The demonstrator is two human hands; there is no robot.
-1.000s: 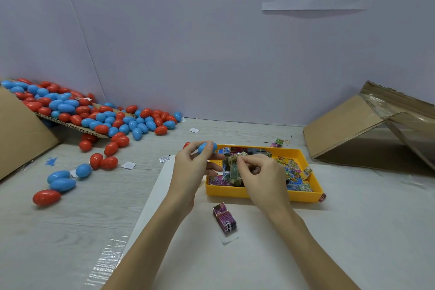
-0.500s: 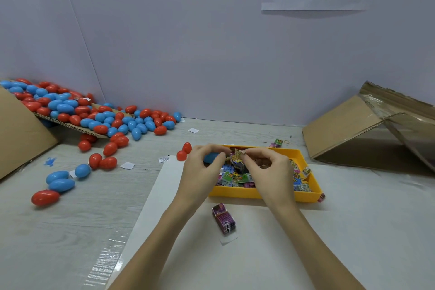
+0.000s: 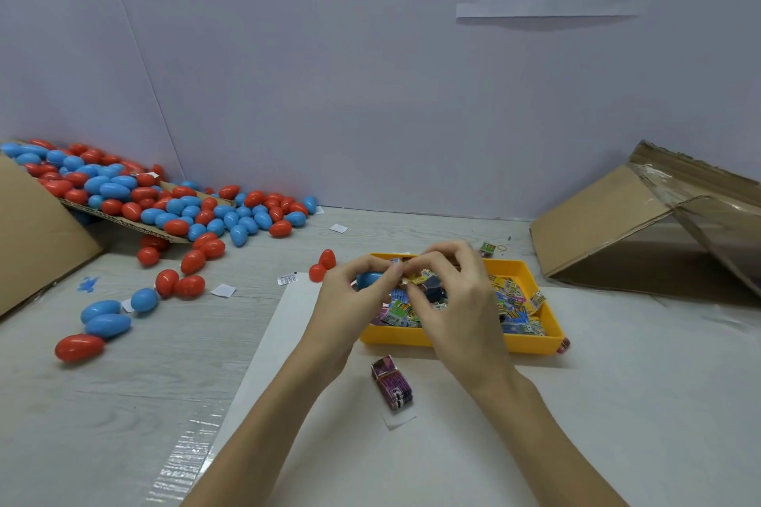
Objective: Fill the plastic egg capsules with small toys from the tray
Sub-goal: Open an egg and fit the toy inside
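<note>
While the left hand (image 3: 350, 300) grips a blue egg capsule (image 3: 367, 279) lying sideways, the right hand (image 3: 457, 300) pinches a small toy (image 3: 420, 278).

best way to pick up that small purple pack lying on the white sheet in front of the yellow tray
Probably from above, pinching the two long sides of the small purple rectangular pack near its middle. It lies flat on the white sheet, long axis pointing roughly away from the person, nothing crowding its sides.
</note>
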